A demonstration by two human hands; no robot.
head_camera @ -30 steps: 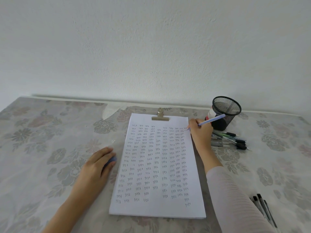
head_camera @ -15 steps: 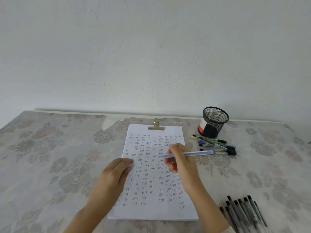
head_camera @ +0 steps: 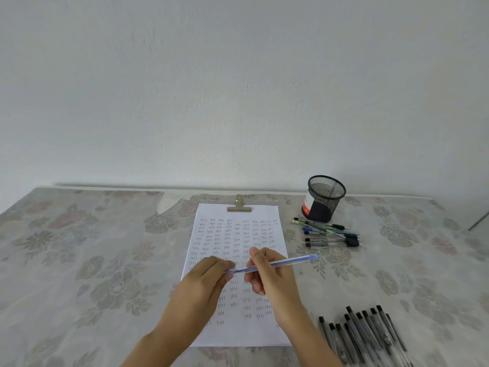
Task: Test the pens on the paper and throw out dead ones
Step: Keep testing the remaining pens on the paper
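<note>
Now right hand (head_camera: pixel 270 278) grips blue pen (head_camera: pixel 291 261); left hand (head_camera: pixel 203 283) apparently pinches its tip.

A floral tablecloth (head_camera: pixel 92 247) runs up to a white wall (head_camera: pixel 238 88); 1 black mesh cup (head_camera: pixel 324 200) stands near the cloth's far edge.

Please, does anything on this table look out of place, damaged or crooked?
Two small things. The floral table cover has a notch at its back edge, left of the clip, where white shows beneath. The mesh cup looks tilted and seems empty, while pens lie loose in front of it. Nothing is spilled.
</note>
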